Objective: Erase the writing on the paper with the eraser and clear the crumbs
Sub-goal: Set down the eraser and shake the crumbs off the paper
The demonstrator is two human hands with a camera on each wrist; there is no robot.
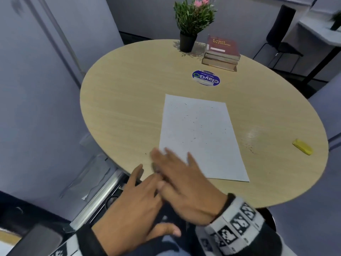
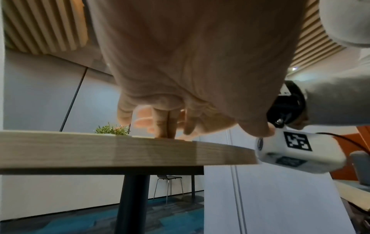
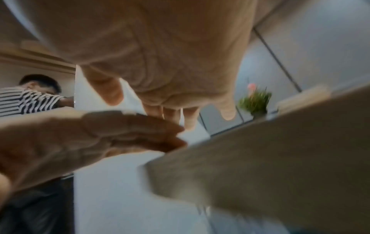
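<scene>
On the round, light wood-grain table (image 1: pixel 129 100) lies a white rectangular sheet of paper (image 1: pixel 199 137), and we place everything else by that sheet. We see small dark eraser crumbs (image 1: pixel 193 130) scattered over its middle and upper part, with a few more (image 1: pixel 249 146) on the wood just off its right edge. No writing is legible on it from the head view. Well to the right of the paper, near the table's rim, rests a yellow block eraser (image 1: pixel 302 146), untouched by either hand.

At the paper's near left corner we find both hands together. Our right hand (image 1: pixel 184 182) lies flat with its fingers straight and spread, blurred, its fingertips over that corner of the sheet. Our left hand (image 1: pixel 136 198) sits just left of it at the table's edge, fingers extended and loose, touching the right hand's side; it holds nothing. From the left wrist view, the left fingers (image 2: pixel 162 123) reach down to the tabletop.

Beyond the far end of the paper sits a round blue-and-white sticker (image 1: pixel 206 78). Farther still stand a black pot with a green plant and pink flowers (image 1: pixel 191 24) and, to its right, a stack of three books with a dark red cover on top (image 1: pixel 221 52).
</scene>
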